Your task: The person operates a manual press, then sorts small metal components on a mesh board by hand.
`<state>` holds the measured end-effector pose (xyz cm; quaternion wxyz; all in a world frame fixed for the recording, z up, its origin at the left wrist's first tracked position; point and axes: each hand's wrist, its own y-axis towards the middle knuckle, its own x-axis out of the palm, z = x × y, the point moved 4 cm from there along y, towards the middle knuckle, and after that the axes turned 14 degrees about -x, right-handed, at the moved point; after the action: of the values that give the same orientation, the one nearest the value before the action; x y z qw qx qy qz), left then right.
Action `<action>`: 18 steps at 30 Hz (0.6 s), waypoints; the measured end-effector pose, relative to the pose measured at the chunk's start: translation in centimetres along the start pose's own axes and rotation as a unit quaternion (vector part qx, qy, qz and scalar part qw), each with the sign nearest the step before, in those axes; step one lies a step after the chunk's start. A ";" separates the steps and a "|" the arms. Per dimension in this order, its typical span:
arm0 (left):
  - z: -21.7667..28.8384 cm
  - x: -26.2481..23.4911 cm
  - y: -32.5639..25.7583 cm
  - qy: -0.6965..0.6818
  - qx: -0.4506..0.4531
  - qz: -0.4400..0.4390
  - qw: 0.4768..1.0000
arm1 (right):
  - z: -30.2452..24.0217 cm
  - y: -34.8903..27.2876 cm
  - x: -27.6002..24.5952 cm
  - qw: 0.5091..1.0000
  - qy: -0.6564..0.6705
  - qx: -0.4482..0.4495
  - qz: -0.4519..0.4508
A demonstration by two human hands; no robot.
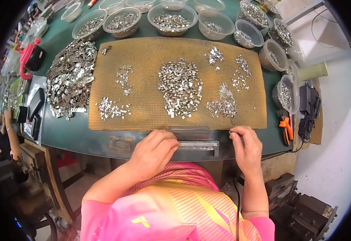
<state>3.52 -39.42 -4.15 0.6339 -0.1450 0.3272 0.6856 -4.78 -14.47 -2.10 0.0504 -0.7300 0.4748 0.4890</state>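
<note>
- Evidently the left hand [154, 145] is resting at the near edge of the table [75, 141], its fingers bunching at the left end of a slotted metal strip [195, 146]; whether they are gripping it, I cannot tell.
- The right hand [248, 145] is pinching thumb and forefinger together at the mat's near edge, just beyond the strip's right end; anything between the tips is too small to make out.
- Behind the strip, a dark flat block [189, 132] is lying along the mat's edge, and a smaller block [120, 143] is sitting left of the left hand.
- On the tan mat [143, 52], a central pile of small metal pieces [180, 88] is spreading out, with thin metal pins [223, 105] lying to its right.
- Left of these, a large heap of shiny pieces [71, 76] is covering the mat's left edge.
- Farther out, clear plastic bowls [183, 31] are lining the far and right sides, and orange-handled pliers [283, 130] are lying at right.
</note>
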 end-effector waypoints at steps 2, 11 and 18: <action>0.1 0.1 0.0 0.009 0.010 0.006 1.000 | -0.2 0.0 0.2 1.000 0.008 -0.014 0.002; -0.2 -0.1 0.2 -0.032 -0.002 -0.011 0.999 | -0.4 0.0 0.9 0.996 0.028 -0.081 0.004; 0.3 0.5 0.0 0.018 0.048 0.027 0.998 | -1.2 -0.1 1.1 0.995 0.048 -0.087 -0.018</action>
<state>3.50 -38.88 -4.21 0.6155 -0.1178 0.3747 0.6833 -3.82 -15.76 -2.33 -0.0273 -0.7630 0.4187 0.4917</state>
